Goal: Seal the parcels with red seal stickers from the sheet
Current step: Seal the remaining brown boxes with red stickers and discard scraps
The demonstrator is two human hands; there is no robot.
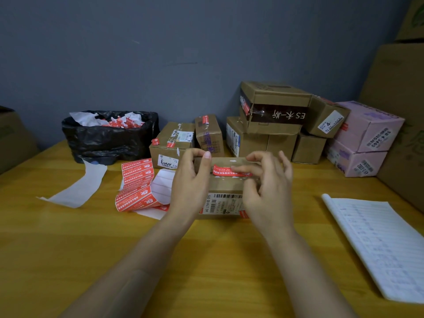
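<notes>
A small brown parcel [226,187] with a barcode label stands on the yellow table [206,260] in the middle. A red seal sticker [223,170] lies across its top seam. My left hand [189,182] grips the parcel's left end, thumb and fingers curled over the top. My right hand [267,180] is at the right end, its index finger pressing on the sticker, the other fingers spread. The folded sheet of red stickers [137,184] lies just left of the parcel, partly peeled to white backing.
A black-lined bin [110,136] with backing scraps stands at the back left. Brown parcels [273,118] and pink boxes [364,138] are stacked along the back right. A white backing strip [78,184] lies left; a lined notepad [380,244] lies right.
</notes>
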